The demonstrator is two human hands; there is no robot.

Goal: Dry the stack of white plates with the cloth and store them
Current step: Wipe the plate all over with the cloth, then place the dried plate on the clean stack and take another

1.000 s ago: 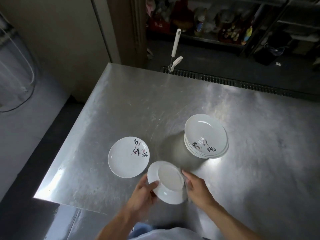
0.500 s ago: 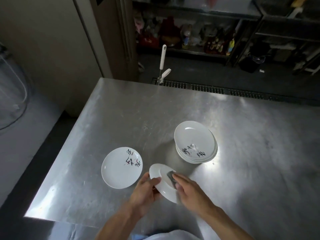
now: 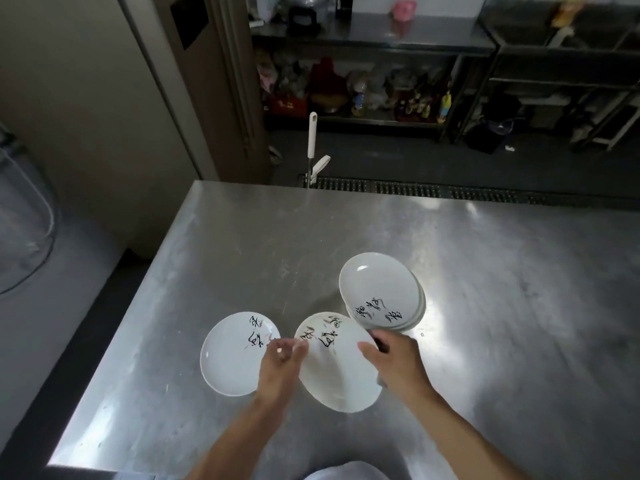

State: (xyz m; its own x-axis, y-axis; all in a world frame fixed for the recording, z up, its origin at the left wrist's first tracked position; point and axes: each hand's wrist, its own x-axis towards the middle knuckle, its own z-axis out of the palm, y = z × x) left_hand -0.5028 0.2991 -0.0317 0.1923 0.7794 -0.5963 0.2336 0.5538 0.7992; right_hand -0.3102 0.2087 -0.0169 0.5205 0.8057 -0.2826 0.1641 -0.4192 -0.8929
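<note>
Steel table (image 3: 311,237): bears everything.
Plate stack (image 3: 381,292): far right of the hands, lettering up.
Held plate (image 3: 337,368): tilted, face up, above the table's near part.
Single plate (image 3: 232,355): flat, left.
Right hand (image 3: 398,362): thumb over the held plate's right rim, gripping.
Left hand (image 3: 280,362): pinches its left rim.

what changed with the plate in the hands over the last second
The held plate was turned over: its underside faced up, now its lettered face does. The left hand and right hand grip its rim as before. The single plate and the stack stayed on the table.
</note>
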